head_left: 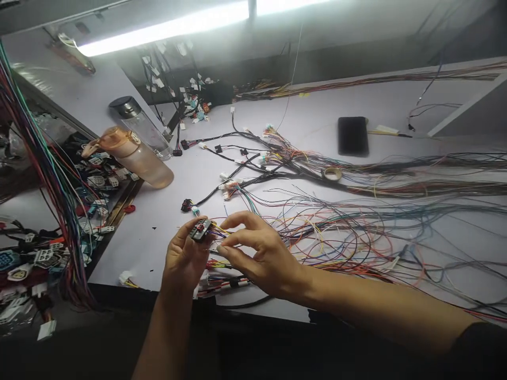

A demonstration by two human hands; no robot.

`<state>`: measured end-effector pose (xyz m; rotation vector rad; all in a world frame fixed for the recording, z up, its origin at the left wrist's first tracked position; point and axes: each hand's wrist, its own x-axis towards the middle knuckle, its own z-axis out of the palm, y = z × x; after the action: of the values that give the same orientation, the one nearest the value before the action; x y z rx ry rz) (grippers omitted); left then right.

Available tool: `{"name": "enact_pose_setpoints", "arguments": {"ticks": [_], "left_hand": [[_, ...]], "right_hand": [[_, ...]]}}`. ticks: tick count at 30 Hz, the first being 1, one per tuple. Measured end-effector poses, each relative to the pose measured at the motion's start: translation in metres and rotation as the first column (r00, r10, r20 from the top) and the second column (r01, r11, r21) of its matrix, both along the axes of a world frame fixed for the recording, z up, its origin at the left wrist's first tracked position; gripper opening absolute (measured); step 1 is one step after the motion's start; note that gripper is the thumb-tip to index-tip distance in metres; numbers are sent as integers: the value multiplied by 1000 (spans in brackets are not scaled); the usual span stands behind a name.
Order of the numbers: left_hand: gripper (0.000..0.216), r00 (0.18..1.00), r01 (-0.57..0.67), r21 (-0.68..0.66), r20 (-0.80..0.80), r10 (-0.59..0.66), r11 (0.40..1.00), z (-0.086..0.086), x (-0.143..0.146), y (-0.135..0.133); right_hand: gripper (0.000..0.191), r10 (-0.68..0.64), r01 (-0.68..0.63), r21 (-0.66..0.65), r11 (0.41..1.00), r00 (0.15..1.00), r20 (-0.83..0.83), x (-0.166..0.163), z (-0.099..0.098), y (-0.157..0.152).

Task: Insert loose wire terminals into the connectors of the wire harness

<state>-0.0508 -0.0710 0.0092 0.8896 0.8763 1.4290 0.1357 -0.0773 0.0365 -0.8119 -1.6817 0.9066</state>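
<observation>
My left hand (185, 257) is closed around a black wire connector (201, 230), which has a small red part on its face. Coloured wires (218, 230), yellow and dark among them, run from the connector's right side toward my right hand (257, 252). The thumb and forefinger of that hand are pinched close to these wires, seemingly on a thin wire. Just beyond the connector lie a small light-blue plug (195, 210) and a black plug (187, 205) on a dark branch of the harness (295, 168).
Loose coloured wires (348, 237) spread over the right of the white table. Two bottles, one peach (138, 163) and one clear (148, 126), stand left. A tape roll (332, 173) and a black flat object (352, 136) lie further back. Hanging wires (47, 169) and piled connectors (43, 256) fill the left.
</observation>
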Motion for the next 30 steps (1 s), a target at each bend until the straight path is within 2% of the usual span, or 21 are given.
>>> {"name": "enact_pose_setpoints", "arguments": {"ticks": [4,9,12,18,21,24,30], "left_hand": [[41,991,-60,-63,113,67,996,0,20,-10],[40,983,-71,-99,164,86,993,3,32,-16],[40,981,-79,-112,171,98,991,3,33,-18],[39,988,-28,-84,152,41,996,0,36,-21],[38,991,-50,-70,118,58,996,1,36,-21],[40,993,-89,-40,72,92,995,1,33,-22],[39,995,-100,-10,21,100,995,1,33,-25]], "right_hand": [[10,-110,108,87,990,994,21,4,7,-8],[8,-186,180,108,978,981,55,4,10,-11],[9,-215,203,137,970,974,76,4,10,-12],[12,-246,222,184,958,962,117,6,11,-13],[12,-252,223,203,953,960,125,7,11,-14],[11,-240,217,179,960,963,121,6,12,-15],[11,-181,182,3,983,979,89,5,15,-15]]}}
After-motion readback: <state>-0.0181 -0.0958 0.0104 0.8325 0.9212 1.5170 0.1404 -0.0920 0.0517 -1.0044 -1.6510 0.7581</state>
